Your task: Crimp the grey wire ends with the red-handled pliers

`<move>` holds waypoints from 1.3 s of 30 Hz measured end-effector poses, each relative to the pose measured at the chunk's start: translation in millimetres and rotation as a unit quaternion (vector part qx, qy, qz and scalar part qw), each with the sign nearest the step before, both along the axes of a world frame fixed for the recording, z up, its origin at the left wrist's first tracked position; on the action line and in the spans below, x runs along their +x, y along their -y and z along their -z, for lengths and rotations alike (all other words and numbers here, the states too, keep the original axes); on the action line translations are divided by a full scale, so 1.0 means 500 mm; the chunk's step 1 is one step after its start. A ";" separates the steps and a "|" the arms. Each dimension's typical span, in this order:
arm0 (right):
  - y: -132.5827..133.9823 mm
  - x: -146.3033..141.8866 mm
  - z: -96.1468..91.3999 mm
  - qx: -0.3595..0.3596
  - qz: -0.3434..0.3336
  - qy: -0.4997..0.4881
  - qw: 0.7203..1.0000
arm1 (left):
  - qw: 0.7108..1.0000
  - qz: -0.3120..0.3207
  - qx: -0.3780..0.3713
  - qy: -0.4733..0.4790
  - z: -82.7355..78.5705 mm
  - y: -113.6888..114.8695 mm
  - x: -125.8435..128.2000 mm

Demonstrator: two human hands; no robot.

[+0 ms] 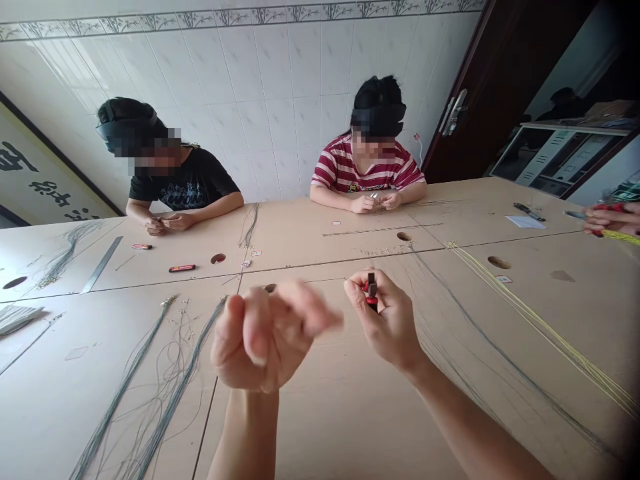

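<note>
My right hand (387, 317) is closed around a small pair of pliers (371, 288) with red and black handles, whose short dark jaws stick up between thumb and fingers. To its left, my left hand (267, 337) is raised over the table, palm turned up. Its fingers are loosely bent and apart, somewhat blurred, with nothing visible in them. Left of that hand lie two long bundles of thin grey-green wire (193, 370), with small pale pieces at their far ends and loose strands tangled between them.
Yellow wires (525, 307) and a thin grey bundle (460, 310) run across the table (325, 427) at the right. Two co-workers (370, 153) sit opposite. Another person's hand (613, 217) holds red-handled pliers at the right edge. A metal ruler (103, 263) lies far left.
</note>
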State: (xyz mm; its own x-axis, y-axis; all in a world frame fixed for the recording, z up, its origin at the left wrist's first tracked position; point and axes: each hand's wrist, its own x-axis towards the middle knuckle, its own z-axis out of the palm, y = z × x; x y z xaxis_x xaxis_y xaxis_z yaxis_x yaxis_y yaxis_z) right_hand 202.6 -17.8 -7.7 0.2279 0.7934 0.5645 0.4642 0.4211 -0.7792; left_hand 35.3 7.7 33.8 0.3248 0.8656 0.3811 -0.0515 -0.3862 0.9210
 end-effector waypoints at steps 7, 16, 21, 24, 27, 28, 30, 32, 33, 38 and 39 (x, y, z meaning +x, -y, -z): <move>0.002 0.001 0.015 0.026 -0.025 0.040 0.999 | 0.983 -0.117 0.067 0.128 -0.013 0.002 0.058; -0.001 0.013 0.017 0.044 -0.021 0.078 0.996 | 0.990 -0.099 0.035 -0.092 0.012 -0.004 0.074; -0.004 0.016 0.017 0.056 -0.023 0.096 0.994 | 0.987 -0.086 -0.010 -0.138 0.014 -0.010 0.062; -0.006 0.014 0.020 0.068 -0.030 0.099 0.992 | 0.987 -0.090 -0.027 -0.128 0.015 -0.011 0.061; -0.007 0.013 0.018 0.081 -0.031 0.107 0.991 | 0.988 -0.085 -0.040 -0.120 0.013 -0.012 0.061; -0.007 0.013 0.017 0.083 -0.031 0.110 0.990 | 0.988 -0.082 -0.045 -0.119 0.012 -0.014 0.061; -0.007 0.013 0.014 0.085 -0.032 0.117 0.989 | 0.989 -0.077 -0.055 -0.117 0.011 -0.016 0.061; -0.007 0.014 0.011 0.087 -0.034 0.124 0.988 | 0.989 -0.071 -0.064 -0.113 0.009 -0.019 0.060; -0.007 0.014 0.010 0.090 -0.036 0.128 0.987 | 0.989 -0.066 -0.068 -0.112 0.009 -0.020 0.060; -0.007 0.015 0.009 0.106 -0.042 0.146 0.983 | 0.989 -0.047 -0.087 -0.111 0.009 -0.023 0.054; -0.007 0.015 0.009 0.106 -0.043 0.149 0.982 | 0.989 -0.045 -0.089 -0.111 0.009 -0.023 0.053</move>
State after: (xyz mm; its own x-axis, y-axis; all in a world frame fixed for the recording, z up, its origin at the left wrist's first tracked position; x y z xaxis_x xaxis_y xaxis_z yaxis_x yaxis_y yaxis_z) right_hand 210.1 -14.2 -12.0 -0.0345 0.6593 0.7510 0.6138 0.6070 -0.5047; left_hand 61.9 19.1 29.6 0.3012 0.9419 0.1487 0.1863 -0.2111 0.9595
